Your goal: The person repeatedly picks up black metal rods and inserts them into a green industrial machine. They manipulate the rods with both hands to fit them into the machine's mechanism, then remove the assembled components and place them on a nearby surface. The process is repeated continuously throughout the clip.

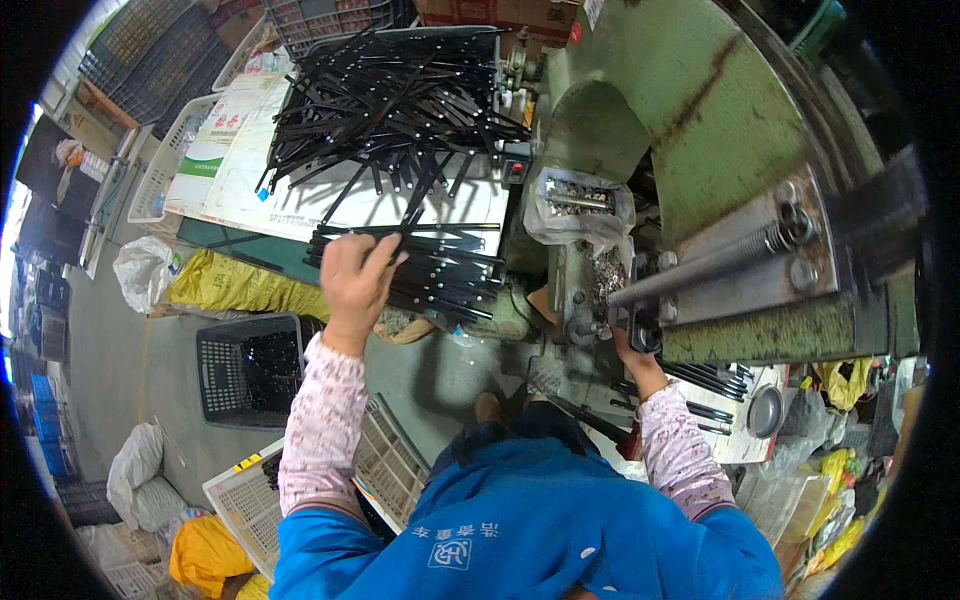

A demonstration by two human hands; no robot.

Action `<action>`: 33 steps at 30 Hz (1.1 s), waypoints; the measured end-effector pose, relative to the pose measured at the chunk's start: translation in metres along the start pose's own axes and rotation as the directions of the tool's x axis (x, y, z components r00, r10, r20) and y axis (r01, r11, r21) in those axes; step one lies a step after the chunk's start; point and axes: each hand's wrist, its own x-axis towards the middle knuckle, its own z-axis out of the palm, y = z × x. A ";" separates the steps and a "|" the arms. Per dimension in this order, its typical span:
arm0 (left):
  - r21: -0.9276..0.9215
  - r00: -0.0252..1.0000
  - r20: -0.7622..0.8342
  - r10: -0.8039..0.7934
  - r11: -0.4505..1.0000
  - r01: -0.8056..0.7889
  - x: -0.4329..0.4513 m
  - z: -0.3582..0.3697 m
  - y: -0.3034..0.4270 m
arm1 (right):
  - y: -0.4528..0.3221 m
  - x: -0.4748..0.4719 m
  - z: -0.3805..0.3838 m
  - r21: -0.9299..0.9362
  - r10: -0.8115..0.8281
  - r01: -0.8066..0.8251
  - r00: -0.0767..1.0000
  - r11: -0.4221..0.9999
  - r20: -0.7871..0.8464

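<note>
My left hand (358,281) is over the near edge of a stack of black metal strips (442,270), its thumb and fingers closed on the end of one dark strip (411,217). Beyond it a large tangled heap of black strips (390,105) lies on white sacking. My right hand (634,356) reaches to the head of a green press machine (720,112), below a threaded rod (697,262); its fingers are mostly hidden by the machine, so what they hold cannot be told. A plastic-lined tray (577,202) of small metal parts stands to the left of the rod.
A grey crate (206,375) with dark parts stands on the floor at left, near a yellow woven sack (240,281). White crates (247,495) are beside my left arm. Right of my right arm, more black rods (705,412) and a round metal dish (765,412) lie on a board.
</note>
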 end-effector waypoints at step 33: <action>-0.438 0.379 0.878 -0.294 -0.174 0.882 0.030 0.056 0.150 | -0.094 0.000 -0.057 0.803 0.058 0.118 0.981 0.584 -0.187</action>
